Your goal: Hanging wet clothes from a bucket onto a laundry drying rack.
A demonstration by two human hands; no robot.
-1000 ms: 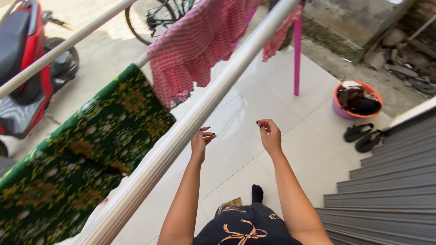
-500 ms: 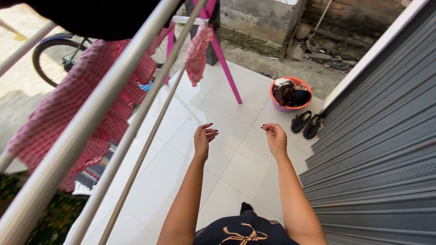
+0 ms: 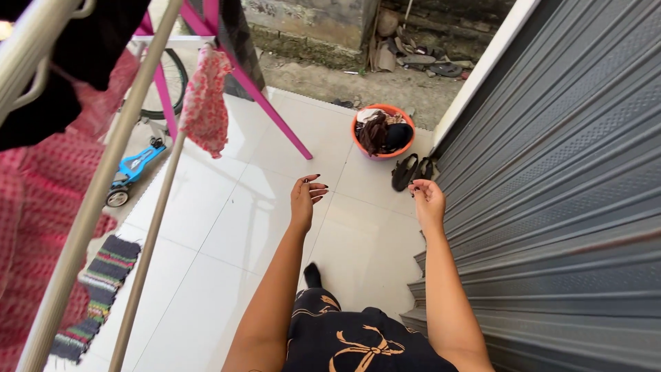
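The orange basket [image 3: 383, 132] of clothes is closer now, on the floor beyond our empty, loosely curled left hand [image 3: 303, 198] and right hand [image 3: 427, 200]. We might trip on the black sandals [image 3: 412, 171] just beside it, or bump the drying rack pole [image 3: 146, 242].

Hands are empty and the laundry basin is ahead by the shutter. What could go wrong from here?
1. A pair of dark sandals lies on the floor right beside the orange basin of clothes, so a foot could catch on them.
2. The white tiles look glossy and may be slippery.
3. The rack's pink leg slants down to the floor near the basin, and the rails run close on the left; the raised left hand or right hand could knock one.
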